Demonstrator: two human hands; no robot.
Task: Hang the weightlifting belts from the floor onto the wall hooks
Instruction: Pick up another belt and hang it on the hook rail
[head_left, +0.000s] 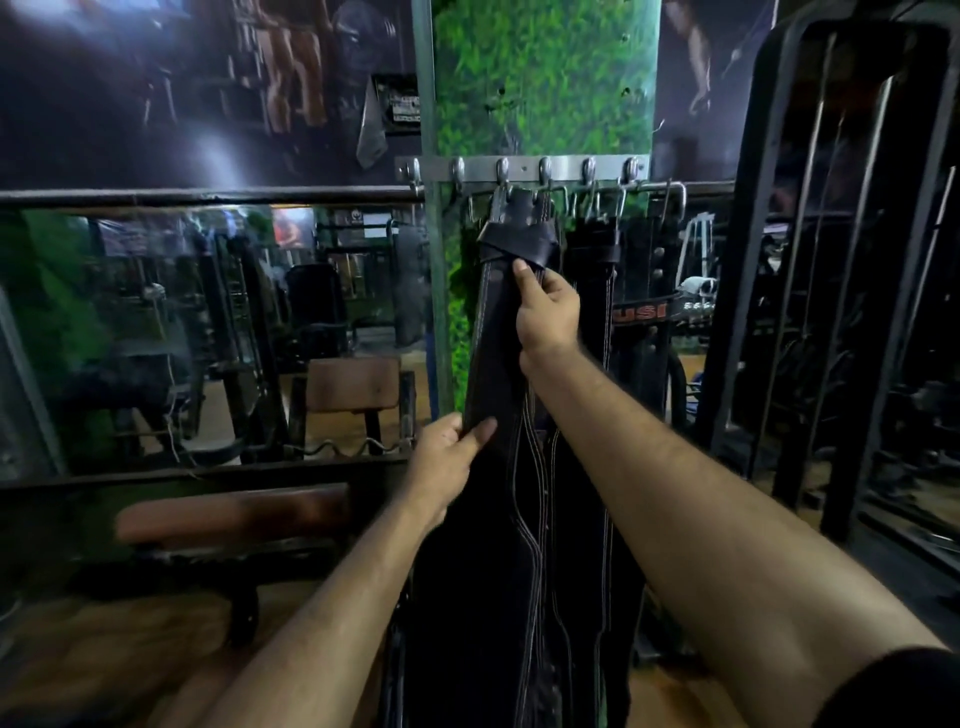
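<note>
Nearest: two bare forearms reach fwd, a black sleeve edge on the right one. Left hand sits low, thumb and fingers pinching the left edge of a long black leather weightlifting belt with white stitching. Right hand is higher up, fingers curled round the same belt just under its folded top end, thumb pressed on the front. That belt hangs vertical, its top at the steel hook rail; can't tell which hook carries it. Its lower part runs down btwn the arms w/ other dark stitched belts layered behind.

Just right of it, more black belts w/ metal buckles hang from the rail's right-side hooks. The two leftmost hooks show bare. Rail is fixed across a green artificial-grass wall panel.

Left, lower: a brown padded bench on wooden floor. Behind it a wall mirror. Far right: a black steel machine frame.
</note>
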